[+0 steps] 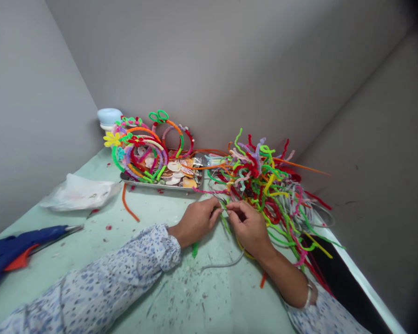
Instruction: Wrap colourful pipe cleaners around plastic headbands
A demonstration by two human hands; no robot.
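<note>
Left hand (199, 220) and right hand (250, 226) nearly meet above pale-green table (181, 301), fingertips pinched on a green strand (225, 223) between them, long axis running toward wearer, near end angled slightly right.

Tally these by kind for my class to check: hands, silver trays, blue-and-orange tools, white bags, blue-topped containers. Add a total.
Hands (left hand, right hand): 2
Silver tray: 1
Blue-and-orange tool: 1
White bag: 1
Blue-topped container: 1
Total: 6
Pipe cleaners: too tangled to count
</note>
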